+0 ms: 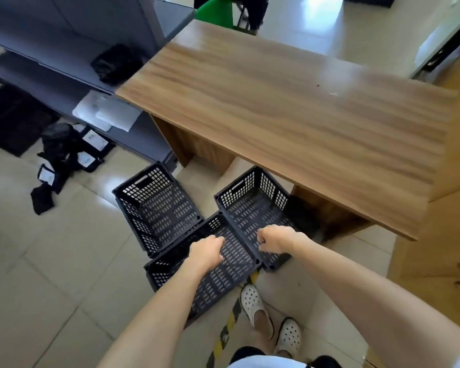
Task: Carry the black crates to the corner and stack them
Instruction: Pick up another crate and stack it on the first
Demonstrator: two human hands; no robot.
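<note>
Three empty black perforated crates stand on the tiled floor in front of a wooden desk: a left crate, a right crate and a near crate that touches both. My left hand hovers over the inside of the near crate with its fingers loosely curled, holding nothing. Just inside the right crate's near left wall, my right hand also has curled fingers and holds nothing that I can see.
The wooden desk overhangs the right crate. Grey shelving runs along the left, with black bags and packets strewn on the floor below. Yellow-black floor tape passes my white clogs.
</note>
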